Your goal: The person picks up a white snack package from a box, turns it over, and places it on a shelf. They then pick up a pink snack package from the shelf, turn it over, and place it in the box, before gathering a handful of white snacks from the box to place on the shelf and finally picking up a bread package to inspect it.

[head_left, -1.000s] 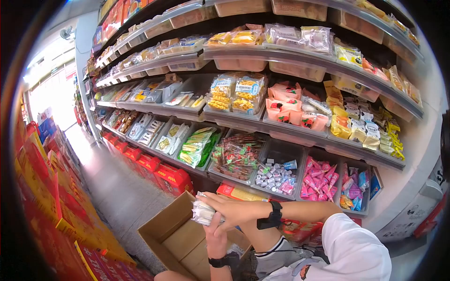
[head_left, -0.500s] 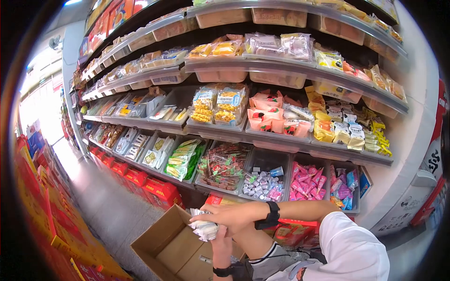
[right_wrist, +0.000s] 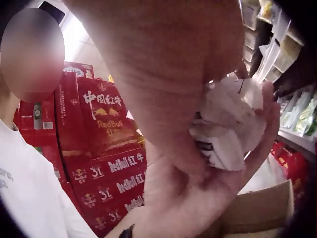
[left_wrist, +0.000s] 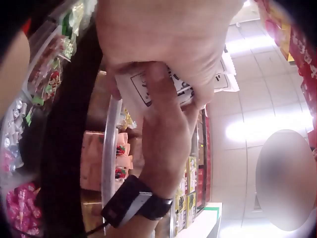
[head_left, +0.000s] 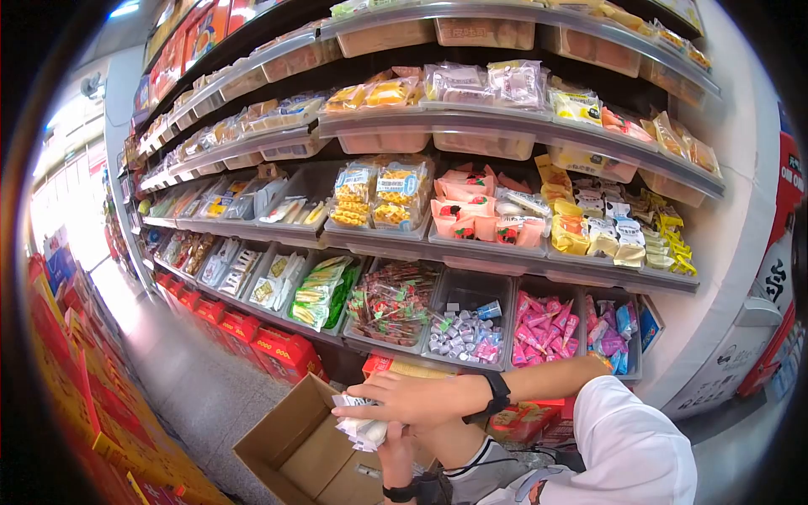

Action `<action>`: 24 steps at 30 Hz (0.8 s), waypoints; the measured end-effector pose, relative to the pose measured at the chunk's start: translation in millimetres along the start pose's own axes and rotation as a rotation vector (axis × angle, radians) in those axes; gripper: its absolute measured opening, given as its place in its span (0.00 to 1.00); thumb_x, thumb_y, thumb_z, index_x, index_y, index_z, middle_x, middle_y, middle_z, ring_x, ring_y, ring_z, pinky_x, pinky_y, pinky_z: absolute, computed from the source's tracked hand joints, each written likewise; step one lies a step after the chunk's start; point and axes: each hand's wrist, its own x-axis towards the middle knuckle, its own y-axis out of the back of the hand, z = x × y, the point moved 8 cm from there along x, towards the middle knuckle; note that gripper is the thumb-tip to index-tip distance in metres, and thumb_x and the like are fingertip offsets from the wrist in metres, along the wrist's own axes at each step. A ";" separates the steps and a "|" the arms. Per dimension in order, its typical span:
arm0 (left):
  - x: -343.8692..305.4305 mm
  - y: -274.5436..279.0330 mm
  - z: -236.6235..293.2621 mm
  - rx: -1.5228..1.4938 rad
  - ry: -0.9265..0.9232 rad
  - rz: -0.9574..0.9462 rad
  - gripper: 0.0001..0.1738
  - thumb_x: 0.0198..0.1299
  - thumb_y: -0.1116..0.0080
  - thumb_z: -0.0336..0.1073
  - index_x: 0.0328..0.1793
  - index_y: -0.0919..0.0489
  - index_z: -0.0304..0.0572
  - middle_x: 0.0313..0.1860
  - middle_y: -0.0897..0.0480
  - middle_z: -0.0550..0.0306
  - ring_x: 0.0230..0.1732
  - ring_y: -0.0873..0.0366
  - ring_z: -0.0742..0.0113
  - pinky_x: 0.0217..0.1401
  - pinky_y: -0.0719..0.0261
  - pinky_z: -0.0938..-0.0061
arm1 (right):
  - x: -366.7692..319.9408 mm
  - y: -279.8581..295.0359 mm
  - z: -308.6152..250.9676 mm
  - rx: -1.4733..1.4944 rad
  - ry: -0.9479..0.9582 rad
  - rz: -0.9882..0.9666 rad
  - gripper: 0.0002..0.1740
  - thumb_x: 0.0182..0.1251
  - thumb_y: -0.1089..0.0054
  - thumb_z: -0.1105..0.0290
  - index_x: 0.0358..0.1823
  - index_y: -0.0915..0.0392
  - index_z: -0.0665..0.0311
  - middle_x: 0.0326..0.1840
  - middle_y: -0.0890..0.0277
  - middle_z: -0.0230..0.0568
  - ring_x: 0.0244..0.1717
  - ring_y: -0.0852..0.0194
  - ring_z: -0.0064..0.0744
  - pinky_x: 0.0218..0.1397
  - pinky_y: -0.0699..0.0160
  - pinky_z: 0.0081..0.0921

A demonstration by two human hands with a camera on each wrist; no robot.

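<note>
Several white wrapped snack packets are bunched between both hands above an open cardboard box. From below, the left hand grips the bunch. My right hand lies across the top, its fingers reaching over the packets. In the left wrist view, the right thumb presses on a white packet with dark print. The right wrist view shows crinkled white packets enclosed between the two hands. A small pale item lies on the bottom of the box.
Shelves of plastic bins rise in front; the lowest row holds pink packets, small silvery cups and reddish sticks. Red cartons line the floor beneath. Stacked red and yellow boxes stand at the left of the aisle.
The head view has turned slightly right. Both hands stay on the packets and have sunk a little. The packets have tilted, and the right fingers now reach farther across them.
</note>
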 end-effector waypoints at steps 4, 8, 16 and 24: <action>-11.3 -3.9 10.0 -0.116 0.187 -0.040 0.42 0.73 0.45 0.39 0.87 0.52 0.49 0.81 0.39 0.56 0.74 0.30 0.61 0.68 0.20 0.64 | 1.7 10.2 -12.8 0.051 -0.002 0.046 0.64 0.39 0.24 0.74 0.85 0.45 0.48 0.69 0.34 0.53 0.62 0.30 0.54 0.63 0.33 0.46; -9.3 -9.2 6.0 -0.268 0.078 -0.128 0.40 0.68 0.35 0.44 0.81 0.40 0.40 0.73 0.30 0.52 0.68 0.27 0.62 0.66 0.24 0.63 | -0.2 14.5 -6.8 0.082 -0.018 0.005 0.59 0.40 0.24 0.74 0.81 0.40 0.49 0.62 0.31 0.51 0.58 0.28 0.54 0.59 0.30 0.45; -0.4 -37.7 13.2 0.087 0.106 -0.392 0.50 0.66 0.31 0.45 0.85 0.49 0.40 0.79 0.36 0.50 0.73 0.29 0.60 0.74 0.26 0.61 | -21.7 26.9 -10.9 -0.133 -0.016 -0.038 0.48 0.47 0.24 0.68 0.74 0.35 0.49 0.54 0.30 0.49 0.53 0.26 0.52 0.51 0.30 0.44; 4.8 -68.1 31.8 -0.234 0.141 -0.447 0.55 0.58 0.25 0.33 0.86 0.51 0.41 0.75 0.32 0.45 0.71 0.25 0.56 0.74 0.26 0.60 | -50.3 72.5 -8.5 -0.313 -0.191 0.046 0.46 0.50 0.25 0.68 0.74 0.34 0.46 0.54 0.28 0.50 0.56 0.26 0.52 0.57 0.30 0.47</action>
